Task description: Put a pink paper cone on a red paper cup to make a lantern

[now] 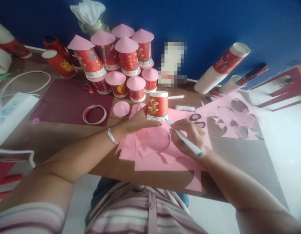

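Note:
My left hand point(138, 123) is closed around a small red paper cylinder point(158, 105) with gold patterns, a white top rim and a white lower band. Teal marks run along that band. Between the fingers of my right hand point(189, 135) is a white marker pen point(186, 141) with a teal end; its tip is at the cylinder's lower right edge, and I cannot tell whether it touches. Below both hands lie pink paper sheets point(150, 164) with a cut pink circle point(159, 139) on top. Black-handled scissors point(197, 120) rest to the right.
Several red cylinders with pink cone roofs point(126, 52) stand at the back left. A white ring point(94, 114) and a pink disc point(121, 109) lie left. Behind the sheets are a white tube point(184, 108) and another pen point(176, 97). Holed pink paper point(228, 110) and a tall tube point(210, 79) are right.

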A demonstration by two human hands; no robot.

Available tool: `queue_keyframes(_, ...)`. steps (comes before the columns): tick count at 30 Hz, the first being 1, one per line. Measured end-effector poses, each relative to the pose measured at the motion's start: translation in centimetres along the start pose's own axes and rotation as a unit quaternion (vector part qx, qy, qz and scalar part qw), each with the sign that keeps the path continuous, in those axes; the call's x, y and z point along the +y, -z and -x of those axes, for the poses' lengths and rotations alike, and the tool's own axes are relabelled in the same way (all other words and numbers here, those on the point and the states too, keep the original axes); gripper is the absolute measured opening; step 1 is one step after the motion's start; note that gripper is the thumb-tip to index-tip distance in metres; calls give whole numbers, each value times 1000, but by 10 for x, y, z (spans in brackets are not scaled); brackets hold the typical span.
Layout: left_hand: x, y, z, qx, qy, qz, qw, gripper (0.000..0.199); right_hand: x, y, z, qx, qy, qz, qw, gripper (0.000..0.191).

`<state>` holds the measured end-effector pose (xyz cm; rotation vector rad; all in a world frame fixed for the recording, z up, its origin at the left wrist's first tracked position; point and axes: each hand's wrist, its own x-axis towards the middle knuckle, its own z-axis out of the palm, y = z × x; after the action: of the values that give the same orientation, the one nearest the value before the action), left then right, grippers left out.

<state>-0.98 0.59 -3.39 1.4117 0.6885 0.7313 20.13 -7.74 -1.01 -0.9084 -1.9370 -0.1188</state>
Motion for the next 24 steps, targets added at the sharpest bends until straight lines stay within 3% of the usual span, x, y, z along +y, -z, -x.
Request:
queue_keyframes(16,-1,-1,0,2,-12,1,1000,62,0,-1,0,-14,-9,-10,1000,25)
queue_keyframes(24,-2,-1,0,-6,-19,4,1000,63,0,1,-2,-18,-8,-1,1000,17)
